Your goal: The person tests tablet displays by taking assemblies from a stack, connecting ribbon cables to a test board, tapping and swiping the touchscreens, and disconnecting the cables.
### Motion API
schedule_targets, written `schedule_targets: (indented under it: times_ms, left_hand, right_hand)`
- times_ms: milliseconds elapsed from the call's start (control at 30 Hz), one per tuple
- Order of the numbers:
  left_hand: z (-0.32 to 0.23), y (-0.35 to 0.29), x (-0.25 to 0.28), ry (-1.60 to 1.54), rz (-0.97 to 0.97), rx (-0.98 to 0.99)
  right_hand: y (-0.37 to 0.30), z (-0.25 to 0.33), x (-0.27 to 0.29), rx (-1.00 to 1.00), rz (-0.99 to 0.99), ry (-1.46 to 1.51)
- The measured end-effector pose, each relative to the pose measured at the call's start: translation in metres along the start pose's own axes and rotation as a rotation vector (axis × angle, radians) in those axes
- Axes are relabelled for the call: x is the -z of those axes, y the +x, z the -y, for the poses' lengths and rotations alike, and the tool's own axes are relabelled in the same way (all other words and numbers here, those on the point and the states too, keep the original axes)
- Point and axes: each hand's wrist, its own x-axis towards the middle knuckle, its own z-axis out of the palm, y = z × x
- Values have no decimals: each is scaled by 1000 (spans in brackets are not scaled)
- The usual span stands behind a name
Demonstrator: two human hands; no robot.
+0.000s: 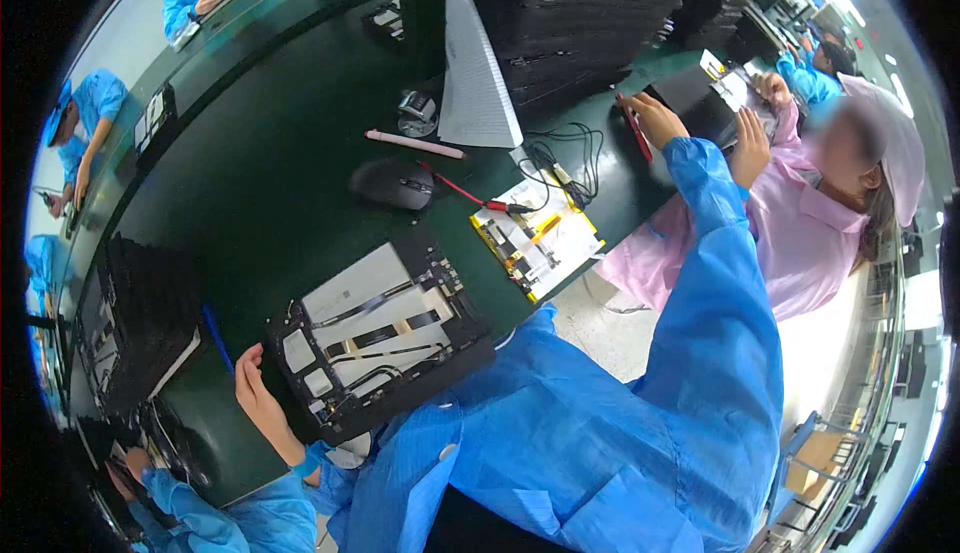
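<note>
An opened tablet-like device (375,333), black-framed with pale grey battery panels, flex strips and small boards, lies at a slant before me. Beside its left edge is my left hand (262,403), fingers stretched out and nothing visibly held. A thin blue stick (217,338) ends close to those fingertips. Out to the far right reaches my right hand (658,121), its fingers closed at the upper end of a slim red tool (636,133). Between my arms sits a white panel with yellow tape edges (560,251), a red-and-black lead running to it.
A black mouse (395,185), a pink pen (415,144) and a white upright sheet (475,73) stand beyond the device. Dark stacks rise behind (580,28) and at left (145,323). A co-worker in pink (800,203) works close at right; another person's blue sleeve (200,513) is lower left.
</note>
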Motion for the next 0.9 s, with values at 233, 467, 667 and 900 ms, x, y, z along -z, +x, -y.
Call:
schedule_targets:
  times_ms: [233,467,667,900]
  left_hand:
    - [-33,-9,-13,-218,-10,-43]
    - [-64,-68,-6,-40,99,-109]
    - [-74,-82,2,204,287,-102]
    - [-69,-76,14,227,284,-94]
  right_hand:
    - [-18,1,11,-55,-224,193]
    - [-143,271,50,14,59,1185]
    - [-150,350,42,214,150,1040]
    - [-144,382,44,176,57,819]
